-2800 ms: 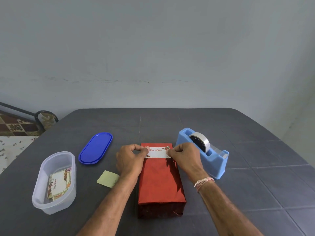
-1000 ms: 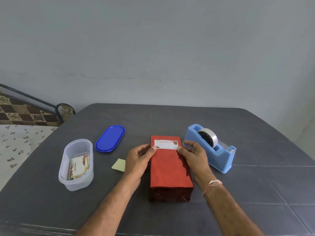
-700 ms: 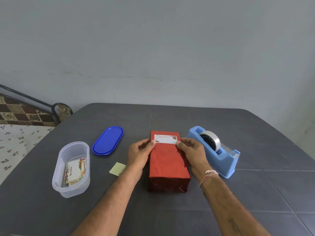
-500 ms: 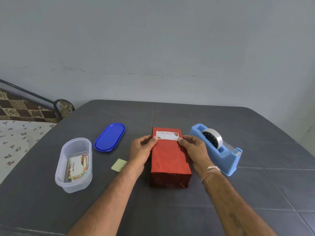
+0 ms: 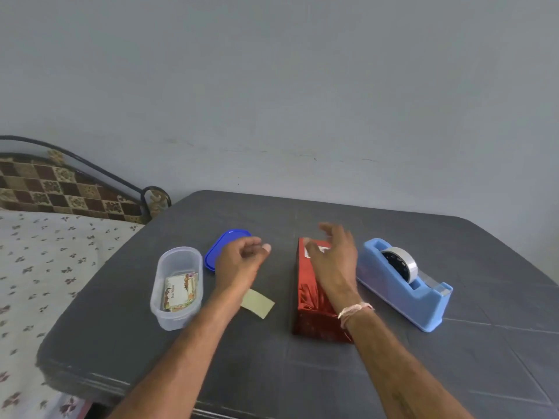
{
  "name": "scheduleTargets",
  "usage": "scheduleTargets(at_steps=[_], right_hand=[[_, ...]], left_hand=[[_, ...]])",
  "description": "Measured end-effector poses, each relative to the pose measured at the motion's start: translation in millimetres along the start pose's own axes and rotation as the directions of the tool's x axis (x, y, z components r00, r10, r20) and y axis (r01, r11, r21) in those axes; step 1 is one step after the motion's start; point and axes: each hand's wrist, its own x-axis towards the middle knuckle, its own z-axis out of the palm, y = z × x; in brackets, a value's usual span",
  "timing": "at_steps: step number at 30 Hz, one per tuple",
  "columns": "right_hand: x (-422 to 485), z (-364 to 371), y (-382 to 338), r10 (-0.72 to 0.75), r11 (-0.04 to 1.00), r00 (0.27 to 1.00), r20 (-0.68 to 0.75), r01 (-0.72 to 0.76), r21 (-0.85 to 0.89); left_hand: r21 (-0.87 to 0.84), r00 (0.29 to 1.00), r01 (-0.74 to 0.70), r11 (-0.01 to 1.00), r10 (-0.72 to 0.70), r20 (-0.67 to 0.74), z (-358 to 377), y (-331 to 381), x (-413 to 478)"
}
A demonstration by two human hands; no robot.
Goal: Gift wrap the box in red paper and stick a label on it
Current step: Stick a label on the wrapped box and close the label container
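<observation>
Over the wrapped box [image 5: 305, 297], right hand [image 5: 332, 261] spread; left hand [image 5: 239, 263] loose, empty

my left grip [image 5: 239, 263]: fingers loosely curled, holding nothing | my right grip [image 5: 332, 258]: fingers spread, blurred

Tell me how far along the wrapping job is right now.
Done: the box shows red paper on every visible face, and a white label sits at its top far end. In hand: nothing; the left hand and right hand hover open, the right over the label. Left: perhaps a final press, since the right hand hides most of the label.
</observation>
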Motion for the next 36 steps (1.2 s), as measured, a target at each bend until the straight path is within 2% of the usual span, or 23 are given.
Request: scheduleTargets(at_steps=[3, 5, 6, 7, 10, 13, 17, 19, 23, 27, 31, 36], right_hand=[[-1.0, 50.2, -30.4, 0.121, 0.992, 0.955, 0.272, -0.122, -0.012], [1.8, 82.6, -42.0, 0.219, 0.975, 0.891, 0.397, -0.182, -0.128], [4.6, 102.3, -44.2, 0.250, 0.964, 0.870, 0.426, -0.182, -0.194], [8.2, 119.3, -42.8, 0.278, 0.950, 0.858, 0.431, -0.177, -0.258], [16.2, 169.3, -38.3, 0.386, 0.879, 0.827, 0.408, -0.195, -0.435], [19.0, 198.2, -36.8, 0.426, 0.818, 0.841, 0.333, -0.200, -0.540], [31.1, 220.5, -33.9, 0.454, 0.800, 0.837, 0.307, -0.230, -0.554], [39.0, 224.0, -30.3, 0.453, 0.833, 0.823, 0.344, -0.252, -0.493], [37.9, 218.7, -30.4, 0.373, 0.927, 0.828, 0.418, -0.349, -0.136], [11.7, 186.5, -48.3, 0.162, 0.961, 0.869, 0.467, -0.247, 0.125], [-31.5, 155.5, -59.8, -0.084, 0.975, 0.837, 0.541, -0.043, 0.218], [-67.4, 146.1, -59.3, -0.139, 0.975, 0.771, 0.622, -0.003, 0.222]], left_hand=[[0.276, 0.972, -0.073, 0.958, 0.130, -0.195, -62.7, -6.9, 10.6], [0.567, 0.939, 0.062, 0.821, 0.145, -0.312, -105.0, -22.1, 18.8], [0.621, 0.930, 0.170, 0.765, 0.083, -0.358, -125.2, -30.5, 21.3], [0.600, 0.925, 0.255, 0.758, -0.011, -0.379, -139.5, -40.0, 22.4], [0.297, 0.921, 0.352, 0.888, -0.272, -0.280, -164.2, -56.3, 16.1], [0.101, 0.940, 0.322, 0.941, -0.304, -0.155, -169.5, -61.2, 9.2], [0.029, 0.945, 0.300, 0.954, -0.293, -0.145, -170.1, -64.5, 10.5], [0.007, 0.941, 0.316, 0.949, -0.312, -0.133, -168.0, -66.0, 11.1], [-0.033, 0.929, 0.342, 0.939, -0.343, -0.143, -162.9, -65.1, 9.4], [-0.118, 0.925, 0.350, 0.930, -0.362, -0.112, -162.0, -61.3, 4.4], [-0.185, 0.912, 0.362, 0.914, -0.388, -0.131, -153.4, -60.8, 1.4], [-0.346, 0.911, 0.349, 0.871, -0.402, -0.094, -152.6, -58.7, -8.7]])
